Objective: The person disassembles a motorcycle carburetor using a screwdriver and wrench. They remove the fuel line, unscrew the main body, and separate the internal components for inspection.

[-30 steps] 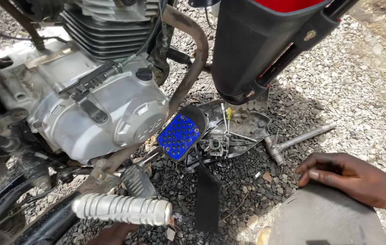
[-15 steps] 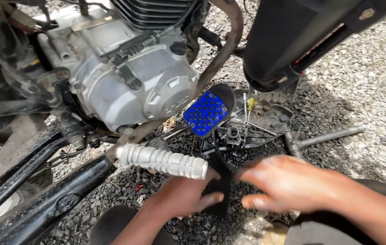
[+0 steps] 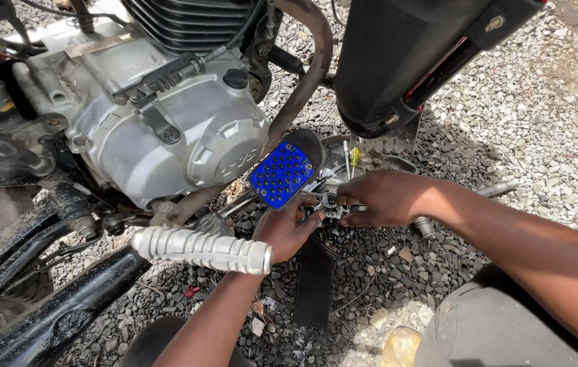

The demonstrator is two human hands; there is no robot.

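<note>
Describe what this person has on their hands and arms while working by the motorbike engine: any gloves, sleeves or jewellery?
Nothing at all, as far as the view shows. The left hand and the right hand are both bare: no gloves, rings, watch or bands. Both forearms are uncovered too, with no sleeve in view up to the picture's edge.

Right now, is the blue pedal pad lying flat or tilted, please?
Tilted: the blue pedal pad slopes up toward the exhaust pipe, above the left hand.

A silver engine case (image 3: 166, 129) sits above a grey ribbed footpeg (image 3: 200, 250), beside a black exhaust pipe (image 3: 404, 61), on gravel (image 3: 540, 122).
</note>
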